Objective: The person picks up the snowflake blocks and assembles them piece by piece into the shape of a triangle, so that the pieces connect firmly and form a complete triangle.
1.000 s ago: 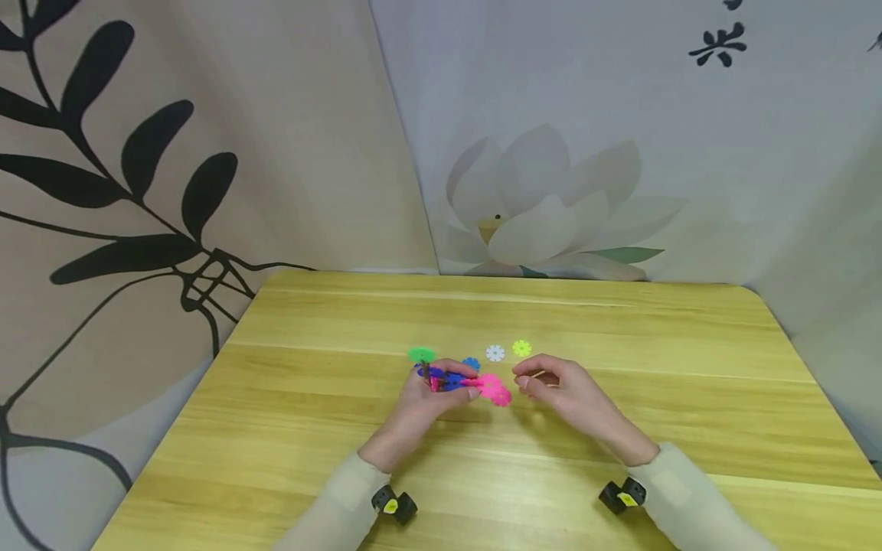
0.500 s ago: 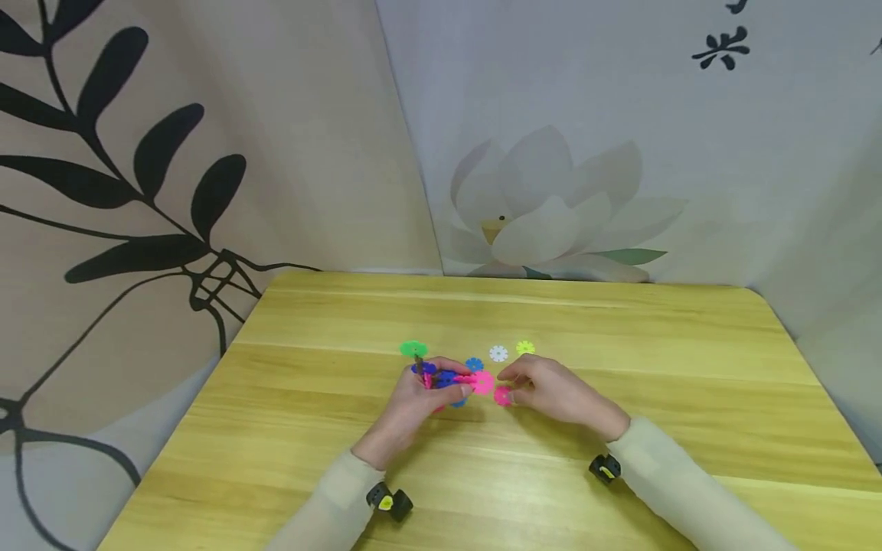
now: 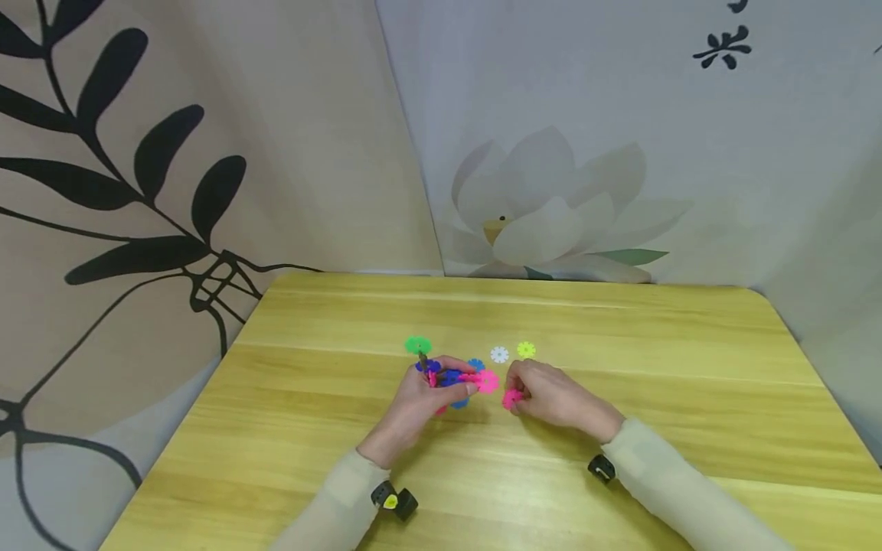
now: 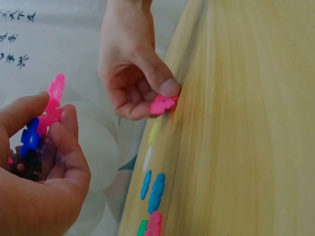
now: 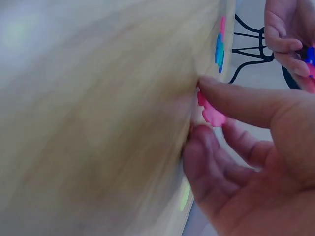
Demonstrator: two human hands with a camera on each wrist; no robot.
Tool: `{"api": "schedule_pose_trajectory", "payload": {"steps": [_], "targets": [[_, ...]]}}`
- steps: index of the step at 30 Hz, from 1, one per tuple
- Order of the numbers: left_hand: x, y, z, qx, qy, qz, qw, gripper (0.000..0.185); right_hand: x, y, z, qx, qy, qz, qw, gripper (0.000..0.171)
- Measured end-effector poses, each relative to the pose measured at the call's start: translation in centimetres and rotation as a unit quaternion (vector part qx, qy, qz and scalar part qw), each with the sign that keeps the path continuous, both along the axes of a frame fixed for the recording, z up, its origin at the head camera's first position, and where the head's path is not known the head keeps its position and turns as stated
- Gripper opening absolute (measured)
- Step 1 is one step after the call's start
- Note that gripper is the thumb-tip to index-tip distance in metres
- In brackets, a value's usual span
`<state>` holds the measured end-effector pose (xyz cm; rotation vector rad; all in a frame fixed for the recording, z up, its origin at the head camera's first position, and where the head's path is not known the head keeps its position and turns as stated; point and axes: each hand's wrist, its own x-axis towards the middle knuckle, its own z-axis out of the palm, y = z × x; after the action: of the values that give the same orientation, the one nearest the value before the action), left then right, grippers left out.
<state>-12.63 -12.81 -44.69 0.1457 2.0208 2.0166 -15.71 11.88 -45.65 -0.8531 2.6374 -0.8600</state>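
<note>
My left hand (image 3: 413, 398) grips a joined cluster of notched plastic snowflake discs. It has blue discs (image 4: 30, 139), a brown disc (image 4: 27, 166) and pink discs (image 4: 50, 115); in the head view a green disc (image 3: 417, 345) shows at its far end. Part of the cluster is hidden in the palm. To the right, my right hand (image 3: 554, 394) pinches a loose pink snowflake disc (image 3: 513, 398) between thumb and fingers, close over the table. In the right wrist view the thumb (image 5: 246, 101) lies along this pink disc (image 5: 213, 115).
Loose discs lie on the wooden table (image 3: 331, 467): a white disc (image 3: 499, 354), a yellow disc (image 3: 527, 350), a blue disc (image 3: 475, 365) and another blue disc (image 3: 459, 403) by my left hand. A pink disc (image 4: 154, 223) lies near them. Printed cloth hangs behind the table.
My right hand has come down and left to the loose pink disc and taken it between its fingers, shifting it slightly right. My left hand has tilted the cluster a little.
</note>
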Motion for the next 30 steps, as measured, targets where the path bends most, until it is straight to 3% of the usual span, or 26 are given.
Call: {"api": "schedule_pose_trajectory", "payload": {"steps": [3, 9, 19, 30], "targets": [[-0.1, 0.4, -0.2, 0.007, -0.004, -0.007, 0.9999, 0.036, 0.4, 0.7, 0.0, -0.025, -0.029, -0.011, 0.999, 0.017], [-0.3, 1.3, -0.4, 0.022, -0.006, -0.008, 0.9997, 0.034, 1.2, 2.3, 0.3, -0.083, -0.039, -0.044, 0.995, 0.014], [-0.2, 2.3, -0.4, 0.019, -0.021, -0.005, 0.9996, 0.039, 2.5, 3.7, 1.5, -0.187, -0.073, -0.08, 0.976, 0.012], [-0.1, 3.3, -0.8, 0.014, -0.022, -0.004, 0.9996, 0.036, 3.5, 4.0, 2.3, -0.224, -0.071, -0.088, 0.968, 0.013]]}}
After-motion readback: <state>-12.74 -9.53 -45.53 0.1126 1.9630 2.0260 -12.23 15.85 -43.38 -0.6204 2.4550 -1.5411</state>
